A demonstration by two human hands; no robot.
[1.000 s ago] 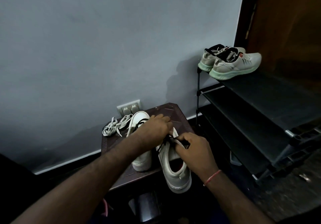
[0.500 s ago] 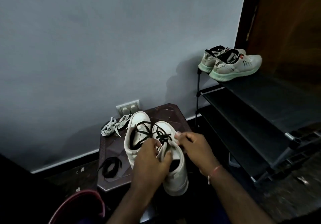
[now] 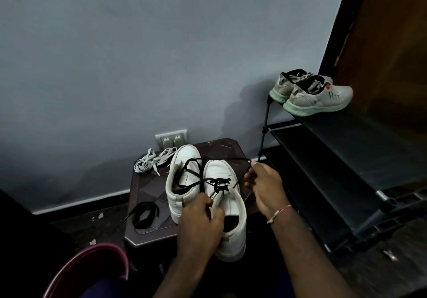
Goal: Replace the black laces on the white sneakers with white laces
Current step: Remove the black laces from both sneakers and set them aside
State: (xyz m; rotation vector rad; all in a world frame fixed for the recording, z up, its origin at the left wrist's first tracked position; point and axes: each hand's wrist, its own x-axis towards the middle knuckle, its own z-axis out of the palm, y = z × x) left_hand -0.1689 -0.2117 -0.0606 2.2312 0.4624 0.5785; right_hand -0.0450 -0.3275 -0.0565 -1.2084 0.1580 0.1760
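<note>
Black lace (image 3: 218,185) farther out of sneaker (image 3: 231,207)

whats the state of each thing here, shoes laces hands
near white leather sneaker: partly unlaced, held
threaded black lace: loosened, one end drawn out sideways
far white leather sneaker: looks unlaced, standing on dark brown plastic stool
loose black lace: removed, coiled on stool
white flat laces: bundled, unused
left hand: grips near sneaker
right hand: pinches threaded lace
</note>
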